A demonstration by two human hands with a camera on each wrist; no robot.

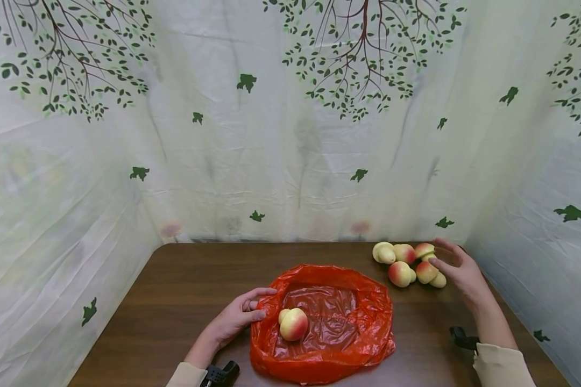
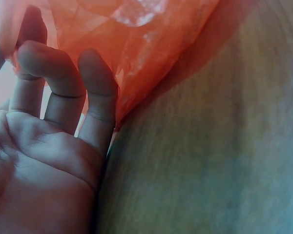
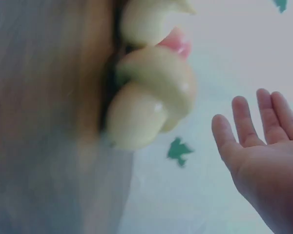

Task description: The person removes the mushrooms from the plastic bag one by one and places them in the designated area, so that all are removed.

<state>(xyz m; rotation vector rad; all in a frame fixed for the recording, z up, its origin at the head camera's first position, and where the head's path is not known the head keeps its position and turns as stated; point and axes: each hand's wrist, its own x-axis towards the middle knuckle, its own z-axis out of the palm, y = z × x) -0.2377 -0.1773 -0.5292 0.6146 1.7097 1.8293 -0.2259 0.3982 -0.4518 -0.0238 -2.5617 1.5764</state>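
A red plastic bag lies spread on the table with its mouth facing up and its rim rolled in a ring. Inside, toward its left side, sits a red-and-yellow peach with a paler lobe. At the bag's left rim my left hand pinches the plastic; the left wrist view shows bent fingers against it. Several similar peaches are grouped at the table's far right. Beside them hovers my right hand, fingers spread and holding nothing; the right wrist view shows a gap between it and the blurred peaches.
The brown wooden table has its back edge against a pale curtain printed with branches and leaves. More curtain hangs at the left and right sides. A black wrist device is strapped on the left arm.
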